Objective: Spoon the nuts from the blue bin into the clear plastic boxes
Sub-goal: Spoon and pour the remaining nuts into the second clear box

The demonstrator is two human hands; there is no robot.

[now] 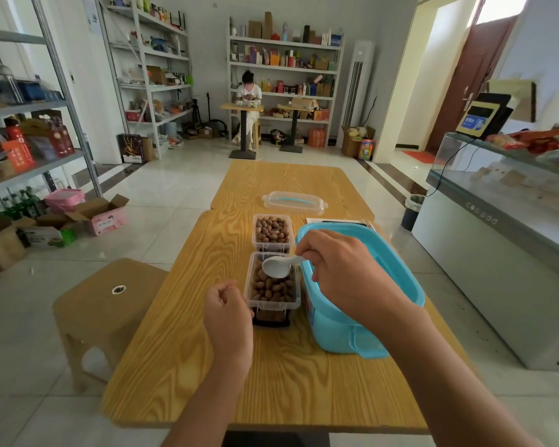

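Over the near box, your right hand pinches the white spoon by its handle; left hand is clenched, holding nothing. Nuts look light, loose, likely to roll; keep the scoop level. Bin stands just right.

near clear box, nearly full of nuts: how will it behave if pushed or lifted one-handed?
The near clear box looks nut-filled, so probably heavy for its size. It sits on something dark, so a push may tip it. Thin clear walls likely flex when squeezed.
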